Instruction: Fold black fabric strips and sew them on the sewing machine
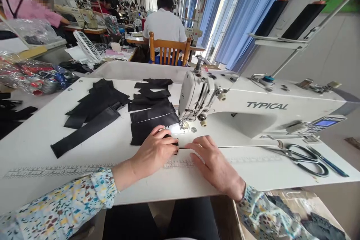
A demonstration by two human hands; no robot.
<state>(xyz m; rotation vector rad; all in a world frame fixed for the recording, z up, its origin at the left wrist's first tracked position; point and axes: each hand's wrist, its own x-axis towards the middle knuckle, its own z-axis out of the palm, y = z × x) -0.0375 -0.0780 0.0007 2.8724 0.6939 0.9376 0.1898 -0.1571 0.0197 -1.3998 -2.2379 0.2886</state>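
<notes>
Between the fingers of the left hand [156, 152] and right hand [215, 165], just short of the sewing machine [197, 93], a narrow black fabric strip [181, 147] lies on the white surface [42, 127]. The left fingers pinch its end; the right fingers lie flat and spread beside it. Matte and thin, it is probably light and limp, best held by its ends.

Small black fabric strip [174, 144], flat on white desk [42, 131] just in front of the sewing machine [253, 108] needle, mostly hidden under left hand [157, 150], right hand [215, 165] fingertips touching its end.
</notes>
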